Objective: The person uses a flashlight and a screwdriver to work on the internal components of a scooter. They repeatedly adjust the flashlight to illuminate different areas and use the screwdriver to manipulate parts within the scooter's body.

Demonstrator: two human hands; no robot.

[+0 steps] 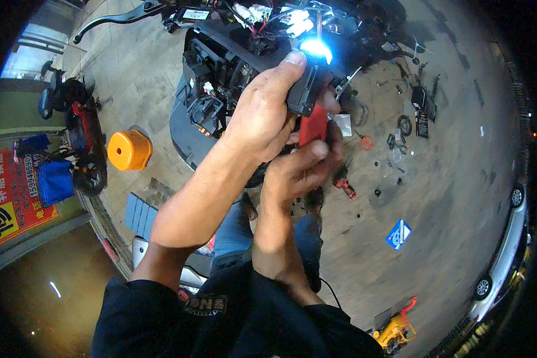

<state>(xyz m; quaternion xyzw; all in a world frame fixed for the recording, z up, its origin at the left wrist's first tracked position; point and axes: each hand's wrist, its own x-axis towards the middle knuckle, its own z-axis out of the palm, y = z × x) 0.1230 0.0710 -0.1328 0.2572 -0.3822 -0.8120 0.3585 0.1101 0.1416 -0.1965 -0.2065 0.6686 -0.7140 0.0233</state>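
Note:
My left hand [267, 107] is closed on a black rectangular plastic part [304, 89], its thumb pressed on the upper end. Just below and to the right, my right hand [301, 170] pinches a flat red piece [314, 126], whose upper end meets the black part; its kind I cannot make out. A glaring white-blue light [316, 51] shines right above the black part and washes out what is around it. Beyond my hands is a partly stripped vehicle front with a dark plastic panel [212, 45], exposed wiring with white connectors [253, 13] and a black lever [110, 19].
A yellow stool [129, 150] and a parked scooter [77, 125] are at left. Loose tools and black parts [420, 107], a red-and-black power tool [345, 186] and a blue-white packet [398, 234] lie on the floor at right. A yellow machine [395, 334] stands at lower right.

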